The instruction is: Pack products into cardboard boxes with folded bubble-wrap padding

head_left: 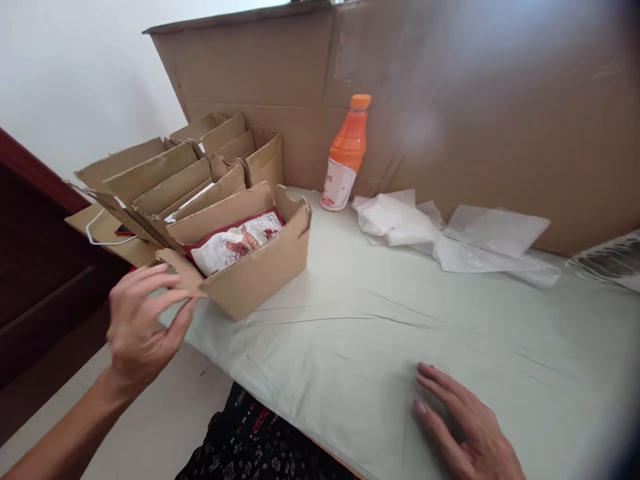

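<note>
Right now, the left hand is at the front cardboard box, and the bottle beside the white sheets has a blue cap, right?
Not blue: the head view shows an orange cap on the bottle beside the white sheets; the left hand is at the front cardboard box.

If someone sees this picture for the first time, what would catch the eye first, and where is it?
Probably the bright orange bottle, standing in front of the tall cardboard panel, left of the crumpled white wrapping. Next, perhaps, the open cardboard box on the table's left side, with a printed packet inside and the left hand at its near end.
</note>
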`<state>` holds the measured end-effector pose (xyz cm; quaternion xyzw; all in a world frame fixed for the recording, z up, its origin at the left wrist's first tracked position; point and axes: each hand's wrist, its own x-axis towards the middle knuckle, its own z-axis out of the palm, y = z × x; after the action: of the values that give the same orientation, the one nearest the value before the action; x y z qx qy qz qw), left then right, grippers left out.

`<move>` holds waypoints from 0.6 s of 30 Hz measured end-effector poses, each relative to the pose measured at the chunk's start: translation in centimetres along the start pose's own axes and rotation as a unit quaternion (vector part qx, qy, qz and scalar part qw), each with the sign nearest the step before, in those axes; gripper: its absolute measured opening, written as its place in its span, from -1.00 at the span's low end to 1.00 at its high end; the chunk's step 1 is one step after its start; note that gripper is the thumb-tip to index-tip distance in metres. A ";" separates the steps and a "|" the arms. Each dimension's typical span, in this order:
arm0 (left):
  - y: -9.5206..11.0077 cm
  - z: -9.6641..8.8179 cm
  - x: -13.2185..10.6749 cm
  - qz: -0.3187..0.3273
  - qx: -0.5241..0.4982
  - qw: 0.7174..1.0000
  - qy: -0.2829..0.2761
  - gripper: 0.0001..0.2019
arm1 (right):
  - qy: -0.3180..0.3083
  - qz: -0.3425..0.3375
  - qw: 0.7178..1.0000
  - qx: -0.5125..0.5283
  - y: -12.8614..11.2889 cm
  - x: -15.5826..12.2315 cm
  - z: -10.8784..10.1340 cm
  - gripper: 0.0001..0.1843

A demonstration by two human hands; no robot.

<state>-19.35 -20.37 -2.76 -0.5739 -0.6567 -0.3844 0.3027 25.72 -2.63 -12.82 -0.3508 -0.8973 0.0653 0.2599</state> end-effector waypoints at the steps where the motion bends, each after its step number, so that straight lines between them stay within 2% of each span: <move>1: 0.1 -0.9 -2.0 -0.056 0.006 0.997 0.043 -0.60 | -0.005 0.016 1.000 0.024 -0.5 1.4 0.0 -0.66; 3: 0.4 -1.6 -5.1 -0.160 -0.025 0.984 0.076 -0.38 | -0.027 0.040 0.996 0.076 -2.2 5.2 0.5 -0.65; 5: 0.8 -1.2 -7.0 -0.241 -0.092 0.963 0.070 -0.24 | -0.056 0.044 0.988 0.138 -4.7 9.7 2.0 -0.58; 8: 1.5 0.1 -7.8 -0.331 -0.184 0.923 0.060 -0.14 | -0.093 0.016 0.964 0.250 -9.1 15.6 5.6 -0.34; 10: 1.8 0.9 -7.6 -0.384 -0.226 0.895 0.027 -0.23 | -0.128 -0.017 0.941 0.313 -11.3 18.0 7.9 -0.20; 12: 1.9 1.7 -7.2 -0.425 -0.249 0.870 -0.018 -0.37 | -0.141 -0.037 0.927 0.346 -12.5 18.8 9.3 -0.15; 14: 1.8 2.5 -6.7 -0.437 -0.261 0.859 -0.046 -0.42 | -0.138 -0.034 0.926 0.351 -12.7 18.2 9.4 -0.16; 16: 2.1 3.8 -6.1 -0.430 -0.284 0.855 -0.067 -0.39 | -0.125 -0.002 0.932 0.340 -11.8 16.6 8.4 -0.18; 18: 3.0 5.8 -5.3 -0.411 -0.314 0.850 -0.105 -0.38 | -0.103 0.060 0.938 0.326 -10.1 14.8 6.7 -0.19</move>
<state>-15.29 -18.08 -9.70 -0.3531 -0.7046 -0.5971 -0.1494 7.12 0.08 -9.35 -0.2913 -0.8261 0.4053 0.2618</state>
